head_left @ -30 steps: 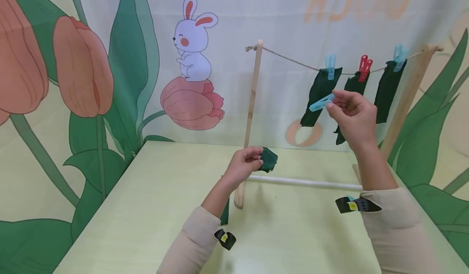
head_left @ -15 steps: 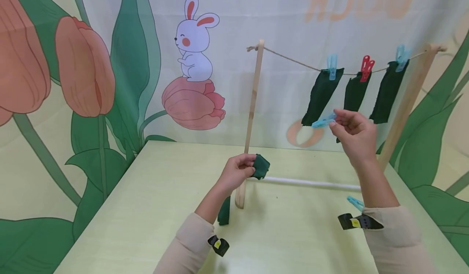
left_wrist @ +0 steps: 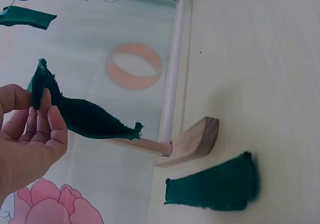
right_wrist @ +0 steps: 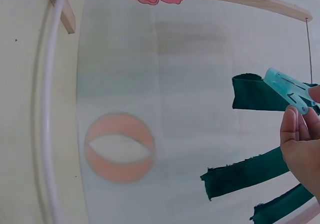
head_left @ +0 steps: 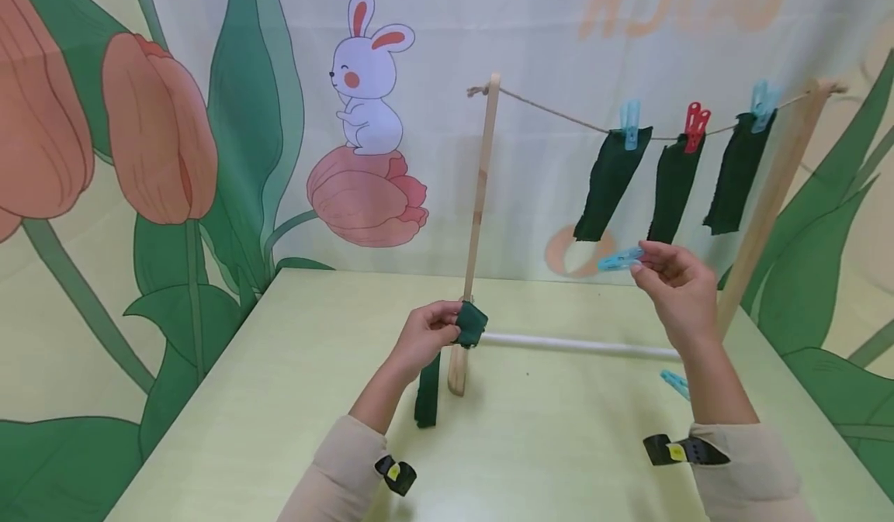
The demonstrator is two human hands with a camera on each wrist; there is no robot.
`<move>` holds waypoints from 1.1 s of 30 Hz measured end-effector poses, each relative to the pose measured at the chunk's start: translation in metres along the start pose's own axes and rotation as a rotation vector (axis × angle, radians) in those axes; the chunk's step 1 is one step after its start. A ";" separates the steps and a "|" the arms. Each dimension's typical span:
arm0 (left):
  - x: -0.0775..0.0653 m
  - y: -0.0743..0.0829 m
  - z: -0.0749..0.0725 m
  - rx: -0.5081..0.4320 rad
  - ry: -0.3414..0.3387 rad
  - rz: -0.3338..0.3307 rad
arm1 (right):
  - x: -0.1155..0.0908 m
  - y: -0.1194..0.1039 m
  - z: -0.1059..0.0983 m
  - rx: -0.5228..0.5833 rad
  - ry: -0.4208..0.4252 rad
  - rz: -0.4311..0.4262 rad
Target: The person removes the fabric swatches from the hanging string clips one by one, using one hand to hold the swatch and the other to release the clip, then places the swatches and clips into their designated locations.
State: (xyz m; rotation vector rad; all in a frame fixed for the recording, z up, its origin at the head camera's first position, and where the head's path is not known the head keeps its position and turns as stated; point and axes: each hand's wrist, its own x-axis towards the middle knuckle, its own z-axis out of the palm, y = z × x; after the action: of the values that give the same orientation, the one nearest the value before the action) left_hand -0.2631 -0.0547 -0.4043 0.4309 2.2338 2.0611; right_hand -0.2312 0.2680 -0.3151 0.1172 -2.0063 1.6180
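In the head view my left hand (head_left: 427,337) pinches a dark green cloth strip (head_left: 472,323) by the left post's foot. The left wrist view shows this strip (left_wrist: 97,118) drooping from thumb and fingers. My right hand (head_left: 680,293) pinches a light blue clothespin (head_left: 618,260) between thumb and fingertips, just below the hanging cloths. From the string (head_left: 555,109) hang three green strips: one under a blue clothespin (head_left: 630,125), one under a red clothespin (head_left: 696,128), one under another blue clothespin (head_left: 763,108). Another green strip (head_left: 427,398) lies on the table, partly behind my left forearm.
The string runs between a left wooden post (head_left: 482,188) and a right wooden post (head_left: 775,196). A white rod (head_left: 580,344) joins their feet low down. A loose blue clothespin (head_left: 674,383) lies beside my right wrist on the pale table (head_left: 279,398). A printed curtain (head_left: 433,57) stands behind.
My left hand has drawn left and slightly down with the cloth strip. My right hand has sunk with the clothespin from in front of the hanging cloths to beneath them.
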 end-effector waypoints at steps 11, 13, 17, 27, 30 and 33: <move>-0.007 -0.014 -0.032 -0.018 0.130 -0.012 | -0.018 0.019 -0.002 0.056 0.037 0.102; -0.008 -0.016 -0.037 -0.024 0.160 -0.031 | -0.022 0.022 -0.003 0.073 0.049 0.130; -0.008 -0.018 -0.044 -0.016 0.198 -0.051 | -0.029 0.029 -0.003 0.167 0.092 0.166; 0.005 -0.016 -0.056 -0.011 0.221 -0.078 | -0.036 0.048 -0.009 0.280 0.128 0.248; 0.011 -0.019 -0.057 -0.018 0.230 -0.098 | -0.038 0.055 -0.013 0.243 0.138 0.295; 0.014 -0.031 -0.059 -0.021 0.230 -0.125 | -0.040 0.063 -0.018 0.200 0.146 0.332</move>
State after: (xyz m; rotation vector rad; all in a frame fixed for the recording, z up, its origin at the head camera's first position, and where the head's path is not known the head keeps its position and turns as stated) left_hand -0.2952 -0.1097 -0.4269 0.0513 2.2897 2.1636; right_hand -0.2162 0.2912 -0.3864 -0.2675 -1.8191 1.9695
